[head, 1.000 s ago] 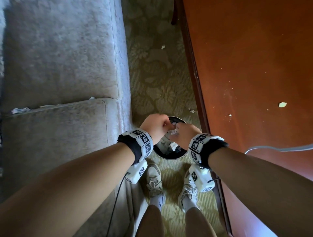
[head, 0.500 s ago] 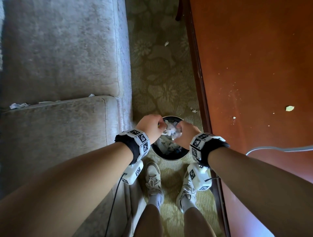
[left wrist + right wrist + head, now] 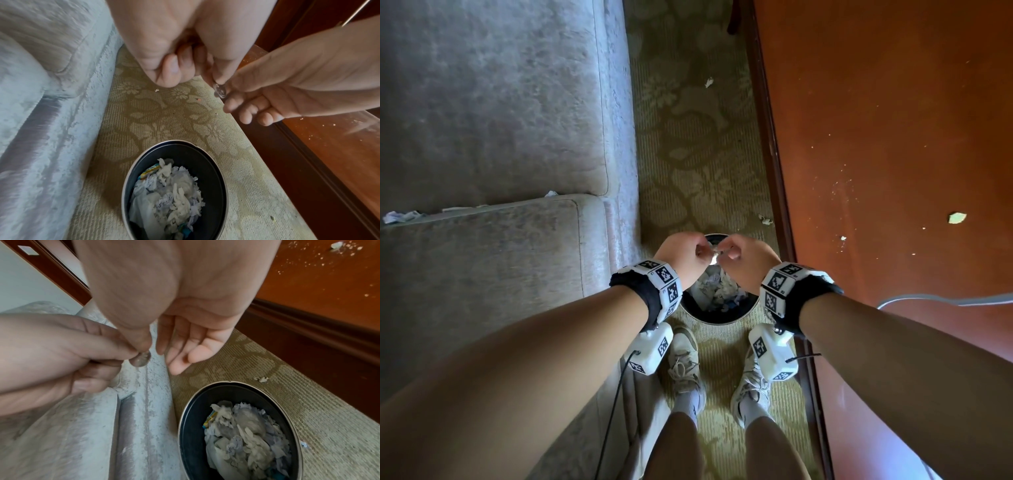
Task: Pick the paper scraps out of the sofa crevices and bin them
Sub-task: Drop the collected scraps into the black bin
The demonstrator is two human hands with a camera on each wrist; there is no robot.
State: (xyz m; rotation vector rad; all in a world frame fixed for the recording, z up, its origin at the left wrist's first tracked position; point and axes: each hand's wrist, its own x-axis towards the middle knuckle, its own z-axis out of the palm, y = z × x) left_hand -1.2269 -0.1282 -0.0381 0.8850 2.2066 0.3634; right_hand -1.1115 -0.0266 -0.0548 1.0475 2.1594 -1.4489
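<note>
Both hands hover close together over the round black bin [image 3: 722,317] on the carpet. My left hand [image 3: 702,251] and right hand [image 3: 730,253] both pinch one small round silvery piece [image 3: 219,92], also seen in the right wrist view [image 3: 141,360]. The left hand's other fingers are curled; the right hand's other fingers [image 3: 180,356] hang loose. The bin [image 3: 174,142] holds a heap of white and bluish paper scraps [image 3: 174,194]. More scraps sit in the crevice between the grey sofa [image 3: 500,120] cushions, one [image 3: 400,216] at the left and one [image 3: 550,194] nearer the front.
The sofa front runs along the left of the carpet strip, an orange-brown table [image 3: 893,137] along the right. Loose scraps lie on the carpet [image 3: 709,82] [image 3: 765,219] and on the table [image 3: 957,217]. My shoes [image 3: 685,363] stand just behind the bin.
Half a second ago the hands held a crumpled white paper wad over the bin. The wad has left the hands, which have risen slightly with only the small silvery piece between them.
</note>
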